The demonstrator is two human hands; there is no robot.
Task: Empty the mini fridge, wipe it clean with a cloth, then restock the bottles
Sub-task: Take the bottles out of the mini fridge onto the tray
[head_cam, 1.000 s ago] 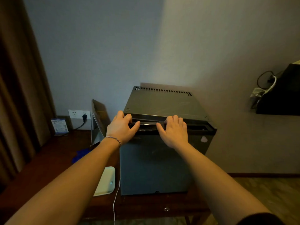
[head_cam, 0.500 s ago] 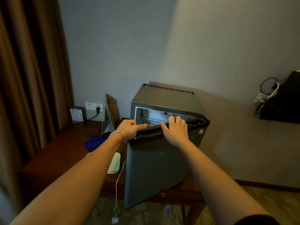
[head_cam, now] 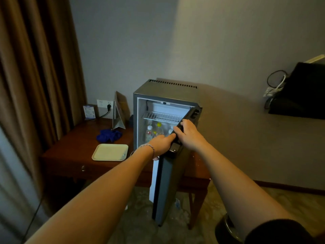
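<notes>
Fingers of the left hand [head_cam: 162, 142] and the right hand [head_cam: 189, 133] are both clamped on the top edge of the mini fridge's door [head_cam: 167, 182], which stands swung wide on its right-side hinge. With the mini fridge [head_cam: 158, 90] as the landmark: the bottles [head_cam: 154, 132] stand inside it under the wire shelf [head_cam: 162, 117], none taken out yet; a blue cloth [head_cam: 109, 135] lies on the bench [head_cam: 70, 147] to its left, and a pale tray [head_cam: 110, 152] sits nearer the camera than the cloth, also to its left.

Risks, as I judge them: the door overhangs the bench's front edge, so leaning weight on it could tip or drag the fridge forward. A thin white cord hangs near the door's foot and might snag. The bottles stand close together, so reaching for one may knock over a neighbour.

A small card leans against the wall far left of the fridge; its print is too small to read, as are the bottle labels.
</notes>
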